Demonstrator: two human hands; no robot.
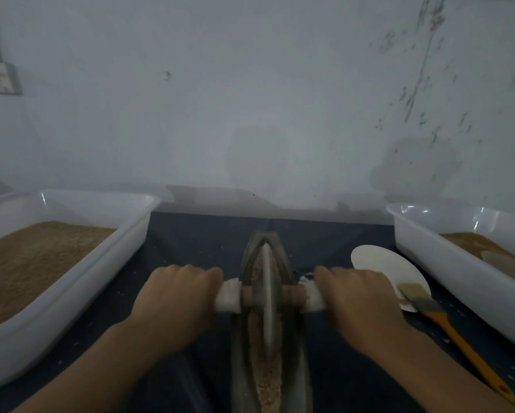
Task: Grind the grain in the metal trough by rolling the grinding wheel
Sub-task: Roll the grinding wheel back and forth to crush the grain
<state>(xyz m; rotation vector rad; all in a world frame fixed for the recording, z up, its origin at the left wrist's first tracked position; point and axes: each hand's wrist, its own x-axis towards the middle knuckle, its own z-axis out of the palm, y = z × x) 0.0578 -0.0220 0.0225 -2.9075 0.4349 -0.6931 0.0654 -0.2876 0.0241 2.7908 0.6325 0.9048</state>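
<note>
A long, narrow metal trough (283,257) lies in the middle of the dark table, pointing away from me. Pale crushed grain (269,383) fills its groove. The thin grey grinding wheel (268,299) stands upright in the groove, on a wooden axle with cloth-wrapped ends. My left hand (175,296) grips the left cloth-wrapped handle (228,296). My right hand (357,296) grips the right handle (311,296). Both fists are closed around the axle ends, level with each other on either side of the trough.
A white plastic tub (71,278) of brown grain stands at the left. Another white tub (459,263) with brown powder stands at the right. A white paper plate (381,263) and an orange-handled brush (447,326) lie between the right tub and my right hand. A wall rises right behind the table.
</note>
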